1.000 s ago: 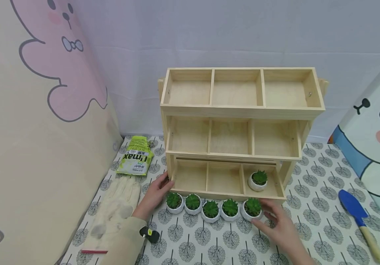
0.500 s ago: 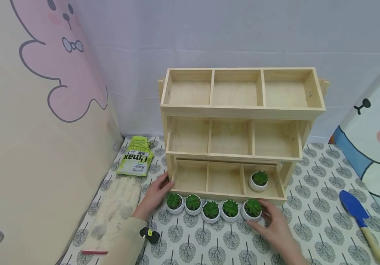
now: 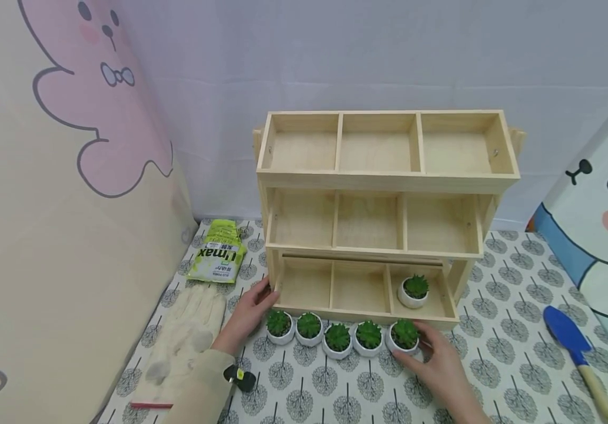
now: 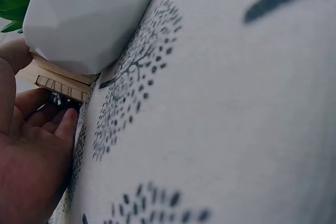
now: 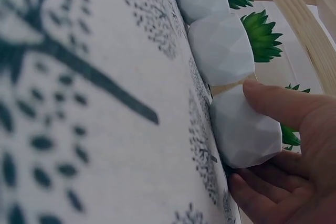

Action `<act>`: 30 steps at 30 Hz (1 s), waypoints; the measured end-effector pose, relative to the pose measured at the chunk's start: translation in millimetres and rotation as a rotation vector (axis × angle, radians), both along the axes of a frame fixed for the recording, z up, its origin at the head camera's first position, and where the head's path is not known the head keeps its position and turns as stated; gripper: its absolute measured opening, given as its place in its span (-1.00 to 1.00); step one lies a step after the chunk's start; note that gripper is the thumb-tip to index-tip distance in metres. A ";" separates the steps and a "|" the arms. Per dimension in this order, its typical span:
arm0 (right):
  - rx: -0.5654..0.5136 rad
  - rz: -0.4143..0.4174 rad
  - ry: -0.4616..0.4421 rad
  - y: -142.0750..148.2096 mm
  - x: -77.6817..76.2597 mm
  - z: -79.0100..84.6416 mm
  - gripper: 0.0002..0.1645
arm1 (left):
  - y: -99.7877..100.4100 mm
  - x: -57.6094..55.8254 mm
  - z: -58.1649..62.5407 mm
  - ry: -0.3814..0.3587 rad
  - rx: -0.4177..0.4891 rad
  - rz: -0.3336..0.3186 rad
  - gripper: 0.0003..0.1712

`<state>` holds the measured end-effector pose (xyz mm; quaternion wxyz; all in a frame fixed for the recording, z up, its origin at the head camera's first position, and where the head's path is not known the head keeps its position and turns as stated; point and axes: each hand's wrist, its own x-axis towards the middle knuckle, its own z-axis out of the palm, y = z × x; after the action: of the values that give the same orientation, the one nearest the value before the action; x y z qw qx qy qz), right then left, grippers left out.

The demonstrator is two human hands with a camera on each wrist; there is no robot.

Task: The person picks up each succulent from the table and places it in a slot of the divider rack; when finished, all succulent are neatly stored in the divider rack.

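Observation:
My left hand (image 3: 249, 311) grips the left front corner of the three-tier wooden plant shelf (image 3: 388, 181); in the left wrist view its thumb is at the rim and its fingers (image 4: 39, 111) curl beside the end. My right hand (image 3: 438, 364) holds the rightmost potted succulent (image 3: 404, 335) of a front row, thumb on the near side of the white faceted pot, fingers round its right. Several like it, such as the leftmost succulent (image 3: 280, 325), line up along the shelf's front. Another potted succulent (image 3: 412, 291) sits in the bottom tier's right compartment.
Cream work gloves (image 3: 184, 341) lie at the left, with a green and white packet (image 3: 218, 252) behind them. A blue trowel (image 3: 568, 333) with a wooden handle lies at the right. White tree-print cloth (image 3: 515, 377) covers the table, with a curtain (image 3: 388, 53) behind.
My right hand has shifted slightly left, its thumb closer around the rightmost potted succulent. The left hand and the pots look the same.

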<state>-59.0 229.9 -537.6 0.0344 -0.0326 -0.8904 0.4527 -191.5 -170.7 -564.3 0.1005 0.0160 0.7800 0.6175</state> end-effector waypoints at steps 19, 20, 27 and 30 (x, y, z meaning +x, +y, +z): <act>-0.126 -0.056 -0.133 0.8 3.5 8.0 0.07 | 0.6 1.2 0.7 0.006 0.017 0.000 -0.20; -0.126 -0.054 -0.136 1.3 3.8 8.4 0.08 | 0.3 1.0 0.3 0.010 0.016 0.000 -0.20; -0.092 -0.043 -0.137 3.2 4.7 12.1 0.07 | -0.4 0.1 -1.5 0.024 0.012 -0.006 -0.20; -0.079 -0.047 -0.120 3.8 4.9 14.8 0.02 | -0.3 -0.1 -0.4 0.021 0.005 -0.006 -0.19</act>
<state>-54.1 233.7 -522.8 -0.0098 -0.0820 -0.8714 0.4836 -191.6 -171.0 -564.7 0.0940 0.0249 0.7794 0.6189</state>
